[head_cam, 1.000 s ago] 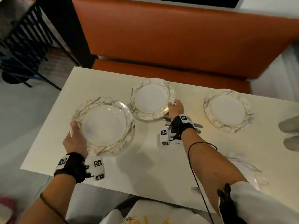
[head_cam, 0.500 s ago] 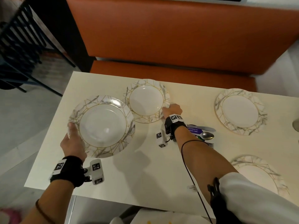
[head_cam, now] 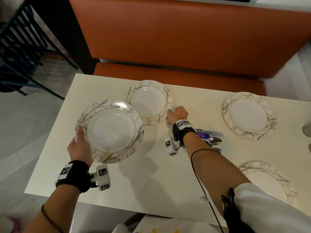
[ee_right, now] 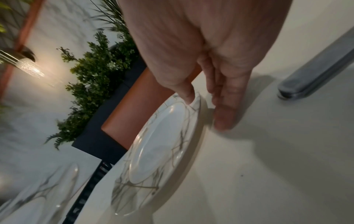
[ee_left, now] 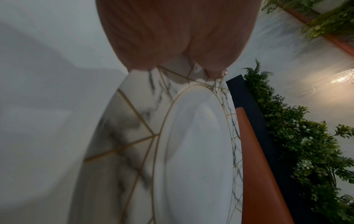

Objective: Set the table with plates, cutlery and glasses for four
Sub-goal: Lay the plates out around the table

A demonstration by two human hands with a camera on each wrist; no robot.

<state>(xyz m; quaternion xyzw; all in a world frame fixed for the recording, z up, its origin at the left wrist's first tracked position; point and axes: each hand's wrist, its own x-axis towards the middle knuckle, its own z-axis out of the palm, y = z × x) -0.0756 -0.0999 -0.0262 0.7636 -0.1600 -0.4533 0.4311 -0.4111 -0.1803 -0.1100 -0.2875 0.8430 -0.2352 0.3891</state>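
My left hand (head_cam: 79,140) grips a large marble-patterned plate (head_cam: 111,132) by its near-left rim, thumb on top, holding it just above the table's left end. In the left wrist view the plate (ee_left: 191,151) fills the frame under my left hand (ee_left: 172,37). A smaller matching plate (head_cam: 148,101) lies flat on the table (head_cam: 159,182) behind it. My right hand (head_cam: 176,113) pinches that plate's right rim: in the right wrist view the right hand's (ee_right: 203,98) thumb lies on the plate (ee_right: 159,144) rim and the fingers lie against its edge on the tabletop.
Two more plates lie at the far right (head_cam: 249,115) and near right (head_cam: 265,179). A knife (head_cam: 213,133), spoon (head_cam: 215,140) and fork (head_cam: 217,150) lie beside my right forearm. An orange bench (head_cam: 185,39) runs along the far side.
The far plate has slid a little to the left under my right hand. My left hand keeps the large plate raised in almost the same place.
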